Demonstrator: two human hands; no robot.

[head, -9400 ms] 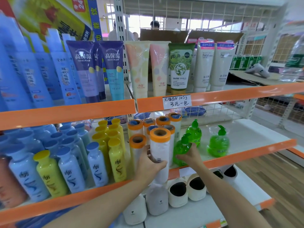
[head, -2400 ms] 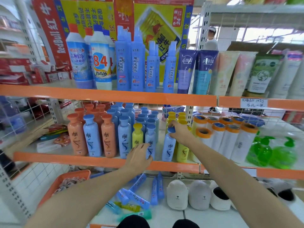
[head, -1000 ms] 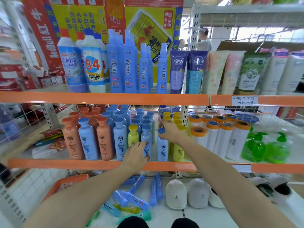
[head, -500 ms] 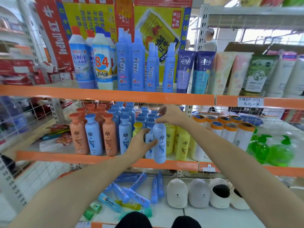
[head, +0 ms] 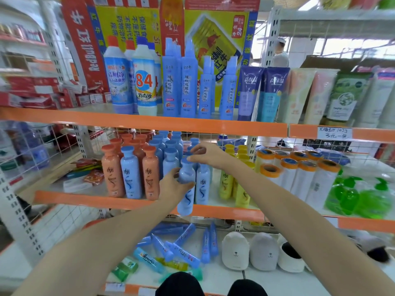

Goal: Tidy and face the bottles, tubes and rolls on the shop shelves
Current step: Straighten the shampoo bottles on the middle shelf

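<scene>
A light blue shampoo bottle hangs in front of the middle shelf's orange edge. My left hand grips its body from the left. My right hand pinches its cap from above. Behind it stand rows of blue bottles, with orange bottles to the left and yellow bottles to the right. Orange-capped white rolls and green pump bottles fill the shelf's right side.
The top shelf holds cleaner bottles, tall blue spray bottles and upright tubes. Loose blue tubes lie scattered on the bottom shelf beside white slippers. A person stands behind the rack at the back.
The blue bottle has come down and forward off the shelf row. My left hand has closed round its body, while my right hand stays at its cap.
</scene>
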